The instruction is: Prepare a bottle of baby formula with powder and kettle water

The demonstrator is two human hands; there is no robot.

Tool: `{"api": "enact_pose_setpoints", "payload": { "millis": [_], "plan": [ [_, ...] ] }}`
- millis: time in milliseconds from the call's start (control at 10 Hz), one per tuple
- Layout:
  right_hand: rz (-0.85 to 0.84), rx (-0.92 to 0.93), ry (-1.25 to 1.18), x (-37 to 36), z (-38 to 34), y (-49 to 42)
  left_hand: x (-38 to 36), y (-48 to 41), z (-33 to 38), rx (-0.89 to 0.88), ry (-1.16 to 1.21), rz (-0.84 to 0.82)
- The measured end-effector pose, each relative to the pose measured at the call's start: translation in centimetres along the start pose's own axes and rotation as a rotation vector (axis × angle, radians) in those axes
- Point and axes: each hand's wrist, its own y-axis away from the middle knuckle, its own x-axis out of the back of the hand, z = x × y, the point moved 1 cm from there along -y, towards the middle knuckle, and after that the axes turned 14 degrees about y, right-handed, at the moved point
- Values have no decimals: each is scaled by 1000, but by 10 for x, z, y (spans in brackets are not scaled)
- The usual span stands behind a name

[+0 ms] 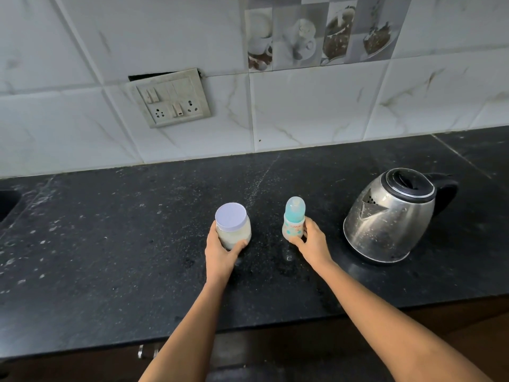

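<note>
Left hand (220, 252) curls round white-lidded clear powder jar (233, 230); right hand (314, 244) round teal-capped plastic baby bottle (294, 219).
Likely light, slick: grip bodies low.

Both my bare forearms stretch forward from the lower edge of view, drawing closer together toward the wrists. My left grip (220, 250) is wrapped round the lower part of the jar (237, 230), with the thumb across its near side and the other fingers curling round its left side, mostly hidden. My right grip (314, 244) holds the bottle (294, 216) low down, thumb laid across its base in front, fingers up against its right side. Both wrists are straight, palms turned inward toward each other, the two grips side by side with a gap between them.
</note>
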Motion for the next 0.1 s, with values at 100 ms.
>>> {"api": "enact_pose_setpoints", "payload": {
  "millis": [100],
  "plan": [
    [88, 40, 21, -1, 0, 5, 0, 1, 1, -24, -3, -38]
  ]
}}
